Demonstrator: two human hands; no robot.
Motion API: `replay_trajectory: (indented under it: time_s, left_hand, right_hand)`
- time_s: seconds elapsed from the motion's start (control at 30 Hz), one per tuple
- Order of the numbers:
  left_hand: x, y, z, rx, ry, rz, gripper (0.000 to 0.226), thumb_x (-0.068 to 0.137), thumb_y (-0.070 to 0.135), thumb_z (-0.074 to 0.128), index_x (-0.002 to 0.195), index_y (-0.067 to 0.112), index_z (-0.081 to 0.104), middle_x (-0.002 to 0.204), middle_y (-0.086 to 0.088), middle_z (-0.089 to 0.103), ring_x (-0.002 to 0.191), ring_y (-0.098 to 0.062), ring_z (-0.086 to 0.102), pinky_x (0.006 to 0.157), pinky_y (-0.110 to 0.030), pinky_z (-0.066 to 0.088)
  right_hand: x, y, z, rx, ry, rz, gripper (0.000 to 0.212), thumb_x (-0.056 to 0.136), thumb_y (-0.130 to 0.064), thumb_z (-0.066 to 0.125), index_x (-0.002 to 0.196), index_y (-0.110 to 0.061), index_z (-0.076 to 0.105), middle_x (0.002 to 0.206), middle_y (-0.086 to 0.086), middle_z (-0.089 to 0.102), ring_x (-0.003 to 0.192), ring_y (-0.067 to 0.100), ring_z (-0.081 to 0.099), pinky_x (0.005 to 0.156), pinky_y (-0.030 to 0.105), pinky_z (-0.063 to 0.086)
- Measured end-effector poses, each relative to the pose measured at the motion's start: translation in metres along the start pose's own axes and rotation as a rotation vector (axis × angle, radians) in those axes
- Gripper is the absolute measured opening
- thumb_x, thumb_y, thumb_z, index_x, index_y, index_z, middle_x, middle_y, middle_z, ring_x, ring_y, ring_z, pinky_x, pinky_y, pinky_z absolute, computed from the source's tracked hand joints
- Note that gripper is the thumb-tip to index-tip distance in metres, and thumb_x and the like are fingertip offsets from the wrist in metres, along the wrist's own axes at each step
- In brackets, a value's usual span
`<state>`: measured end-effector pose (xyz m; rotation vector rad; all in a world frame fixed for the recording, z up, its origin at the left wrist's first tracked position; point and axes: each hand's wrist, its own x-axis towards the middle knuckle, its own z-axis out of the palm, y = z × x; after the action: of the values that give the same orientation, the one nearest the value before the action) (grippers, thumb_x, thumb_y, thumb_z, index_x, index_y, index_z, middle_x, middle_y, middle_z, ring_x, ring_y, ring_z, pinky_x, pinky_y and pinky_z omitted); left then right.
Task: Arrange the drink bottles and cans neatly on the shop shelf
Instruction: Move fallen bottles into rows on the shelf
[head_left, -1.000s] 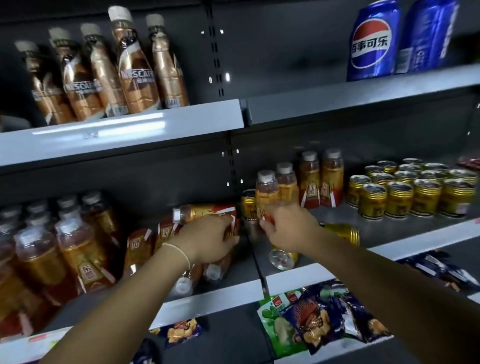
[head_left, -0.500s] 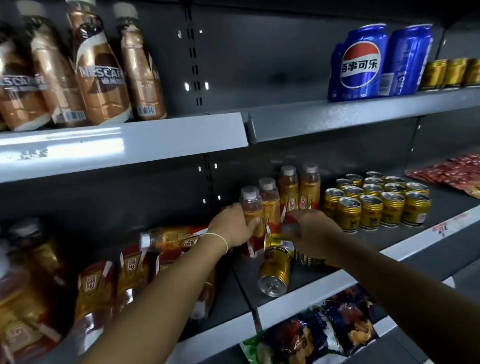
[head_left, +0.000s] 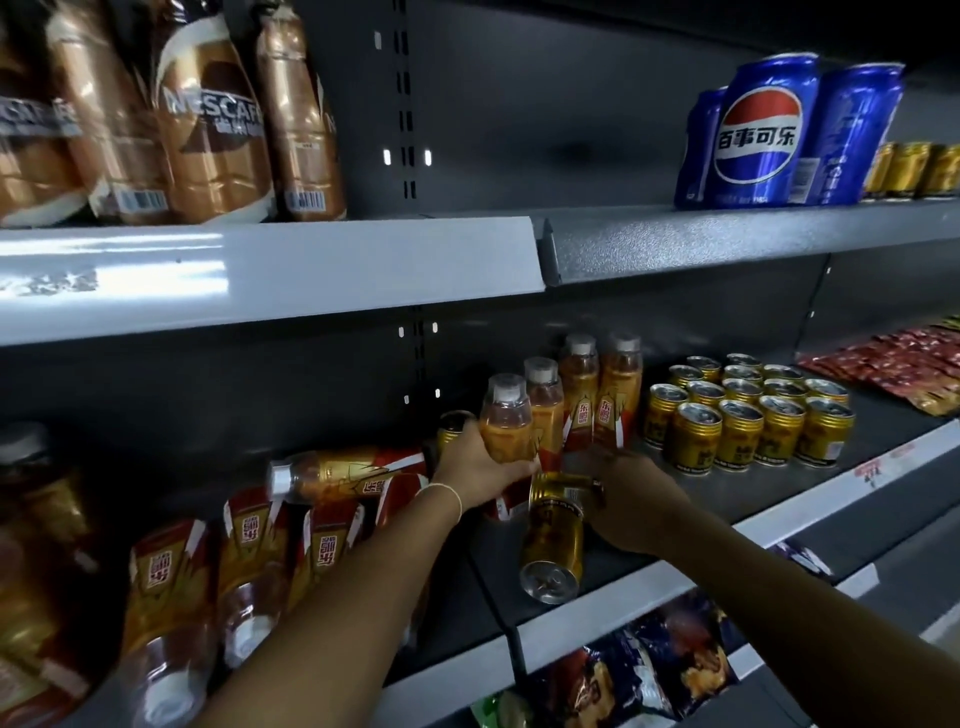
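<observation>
The tall gold metal can (head_left: 553, 535) lay on its side on the dark grey shop shelf (head_left: 727, 499), its base close to the near edge. The right hand (head_left: 631, 504) was curled round its far end. The left hand (head_left: 480, 467) was wrapped round the nearest orange plastic bottle (head_left: 506, 421). Risk: a slack hold could let the can roll off the lip. Bare shelf lay in front of the short upright gold cans (head_left: 748, 415) on the right.

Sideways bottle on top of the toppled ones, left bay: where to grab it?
Grip the sideways bottle around its labelled mid-body, fingers from above and front. It lies roughly level, cap to the left, on toppled bottles, so top and front are exposed; the left hand, gripping an upright bottle, crowds its base end.
</observation>
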<state>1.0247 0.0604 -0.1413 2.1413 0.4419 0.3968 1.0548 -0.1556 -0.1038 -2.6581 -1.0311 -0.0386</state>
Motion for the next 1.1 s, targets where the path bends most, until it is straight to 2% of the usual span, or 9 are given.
replay_trajectory:
  time_s: [0.07, 0.2, 0.3, 0.4, 0.47, 0.6, 0.77, 0.97, 1.1]
  left_hand:
    - [-0.004, 0.002, 0.002, 0.000, 0.023, 0.002, 0.071, 0.061, 0.051, 0.087, 0.112, 0.033, 0.042, 0.098, 0.019, 0.052, 0.097, -0.008, 0.054, 0.078, -0.022, 0.043]
    - [-0.014, 0.013, -0.003, 0.060, 0.046, 0.034, 0.065, 0.060, 0.044, 0.089, 0.111, 0.031, 0.051, 0.093, 0.020, 0.054, 0.094, -0.007, 0.057, 0.072, -0.018, 0.041]
    - [-0.025, 0.021, -0.014, 0.160, 0.070, 0.096, 0.055, 0.057, 0.045, 0.089, 0.099, 0.037, 0.054, 0.089, 0.020, 0.058, 0.086, -0.002, 0.058, 0.068, -0.013, 0.043]
    - [-0.044, 0.031, -0.031, 0.176, 0.136, 0.073, 0.060, 0.053, 0.052, 0.089, 0.100, 0.033, 0.058, 0.094, 0.015, 0.064, 0.088, -0.003, 0.061, 0.077, -0.020, 0.051]
    - [-0.060, 0.037, -0.048, 0.197, 0.196, 0.052, 0.053, 0.051, 0.057, 0.087, 0.090, 0.036, 0.059, 0.090, 0.017, 0.065, 0.086, -0.001, 0.062, 0.078, -0.021, 0.053]
    - [-0.104, 0.049, -0.084, 0.262, 0.221, -0.003, 0.053, 0.047, 0.062, 0.083, 0.087, 0.031, 0.066, 0.085, 0.016, 0.069, 0.081, 0.000, 0.064, 0.079, -0.026, 0.057]
    - [-0.172, 0.042, -0.128, 0.270, 0.329, -0.101, 0.050, 0.048, 0.061, 0.083, 0.084, 0.027, 0.071, 0.080, 0.014, 0.073, 0.076, 0.001, 0.067, 0.077, -0.028, 0.058]
    - [-0.247, 0.028, -0.194, 0.194, 0.532, -0.190, 0.043, 0.051, 0.051, 0.089, 0.082, 0.027, 0.070, 0.077, 0.016, 0.073, 0.073, 0.005, 0.066, 0.071, -0.018, 0.056]
    - [-0.305, 0.016, -0.239, 0.168, 0.601, -0.233, 0.041, 0.055, 0.044, 0.090, 0.084, 0.021, 0.073, 0.079, 0.012, 0.075, 0.078, -0.003, 0.070, 0.078, -0.028, 0.059]
  right_hand:
    - [0.000, -0.001, -0.005, -0.012, -0.004, -0.022, 0.036, 0.097, -0.026, 0.053, 0.132, -0.033, 0.055, 0.131, -0.003, 0.058, 0.118, 0.020, 0.056, 0.095, 0.034, 0.052]
    - [0.001, -0.004, -0.018, -0.070, 0.005, -0.104, 0.026, 0.098, -0.025, 0.050, 0.122, -0.024, 0.060, 0.115, -0.003, 0.062, 0.100, 0.012, 0.059, 0.085, 0.029, 0.054]
    - [-0.001, -0.001, -0.024, 0.034, 0.069, -0.132, 0.022, 0.098, -0.028, 0.052, 0.119, -0.022, 0.058, 0.105, -0.003, 0.062, 0.093, 0.011, 0.059, 0.080, 0.030, 0.055]
    - [-0.001, -0.002, -0.020, 0.072, 0.084, -0.152, 0.031, 0.097, -0.030, 0.054, 0.127, -0.025, 0.053, 0.107, -0.003, 0.061, 0.094, 0.011, 0.058, 0.074, 0.024, 0.051]
    - [0.002, -0.007, -0.010, 0.107, 0.066, -0.161, 0.036, 0.097, -0.032, 0.055, 0.132, -0.025, 0.051, 0.109, -0.003, 0.060, 0.095, 0.011, 0.058, 0.075, 0.024, 0.051]
    - [0.011, -0.029, 0.009, 0.172, 0.015, -0.194, 0.049, 0.099, -0.038, 0.054, 0.145, -0.024, 0.044, 0.125, 0.001, 0.060, 0.108, 0.016, 0.059, 0.089, 0.032, 0.053]
    - [0.017, -0.099, 0.019, 0.201, 0.059, -0.420, 0.030, 0.096, -0.035, 0.057, 0.121, -0.018, 0.060, 0.109, 0.008, 0.068, 0.095, 0.024, 0.063, 0.081, 0.037, 0.053]
    - [0.004, -0.214, 0.018, 0.235, 0.009, -0.620, 0.034, 0.093, -0.022, 0.058, 0.125, -0.014, 0.062, 0.120, 0.013, 0.064, 0.112, 0.030, 0.059, 0.091, 0.032, 0.047]
    - [-0.024, -0.290, 0.015, 0.258, 0.010, -0.780, 0.042, 0.088, -0.013, 0.059, 0.130, -0.011, 0.060, 0.123, 0.016, 0.064, 0.115, 0.032, 0.058, 0.095, 0.031, 0.044]
